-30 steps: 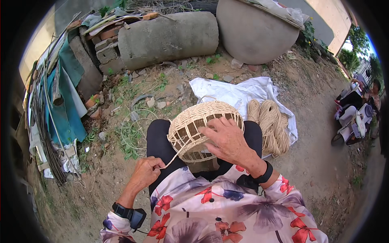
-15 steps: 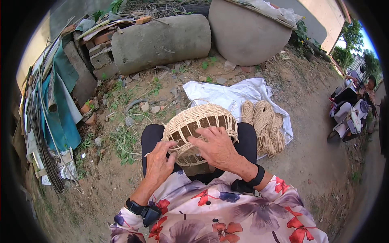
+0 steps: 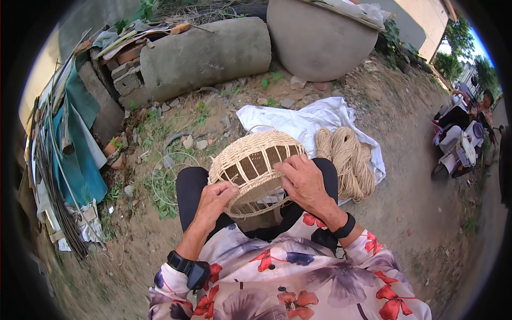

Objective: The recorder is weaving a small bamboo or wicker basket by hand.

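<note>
Woven basket (image 3: 250, 146): pale fibre, tilted, in the lap between the thighs. Dense weave on the upper part, then a row of gaps crossed by uprights, then a braided band on the side nearest the body. Lap presumably serves as a cradle, leaving both hands for the band.

Left hand (image 3: 214, 200): grip narrow, thumb and forefinger pinching at the left end of the band. Cannot tell whether a loose strand lies between them.

Right hand (image 3: 307, 184): grip closed over the right part of the band, fingertips at the gaps. Probably steadies the basket against pull from the left; judgement only.

Dark trousers (image 3: 189, 193): knees apart, one either side of the basket, likely to stop it rolling.

Rope hanks (image 3: 348, 168): beyond the right knee, on a white sheet (image 3: 309, 113) spread over bare ground. Sheet probably keeps dirt off the fibre; hanks within easy reach.

Farther out: concrete cylinder (image 3: 205, 58) and large rounded vessel (image 3: 322, 40) ahead; teal sheeting (image 3: 81, 152) left; parked scooter (image 3: 460, 146) far right, another person (image 3: 486, 106) beside it.
</note>
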### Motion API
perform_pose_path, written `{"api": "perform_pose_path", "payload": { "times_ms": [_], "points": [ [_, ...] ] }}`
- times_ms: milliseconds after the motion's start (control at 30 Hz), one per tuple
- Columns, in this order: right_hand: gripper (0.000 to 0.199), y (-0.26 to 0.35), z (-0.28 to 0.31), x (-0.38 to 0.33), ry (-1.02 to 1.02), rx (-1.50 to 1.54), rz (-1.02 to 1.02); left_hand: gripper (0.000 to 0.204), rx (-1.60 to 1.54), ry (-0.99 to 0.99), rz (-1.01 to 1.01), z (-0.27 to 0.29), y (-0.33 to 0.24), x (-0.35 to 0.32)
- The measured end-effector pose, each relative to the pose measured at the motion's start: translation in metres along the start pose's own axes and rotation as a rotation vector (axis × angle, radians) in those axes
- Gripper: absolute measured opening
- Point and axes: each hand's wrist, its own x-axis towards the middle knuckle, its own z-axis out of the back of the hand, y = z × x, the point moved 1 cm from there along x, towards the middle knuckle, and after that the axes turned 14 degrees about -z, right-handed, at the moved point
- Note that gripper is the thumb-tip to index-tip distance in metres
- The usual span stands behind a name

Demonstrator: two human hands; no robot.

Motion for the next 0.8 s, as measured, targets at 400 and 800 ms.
{"api": "perform_pose_path", "payload": {
  "times_ms": [400, 800],
  "points": [
    [0.039, -0.046, -0.010, -0.033, -0.052, 0.164, -0.219, 0.029, 0.487, 0.298, -0.127, -0.032, -0.039, 0.072],
    [0.035, -0.069, 0.002, -0.050, -0.030, 0.310, -0.272, 0.032, 0.450, 0.474, 0.006, -0.060, -0.061, 0.086]
  ]
}}
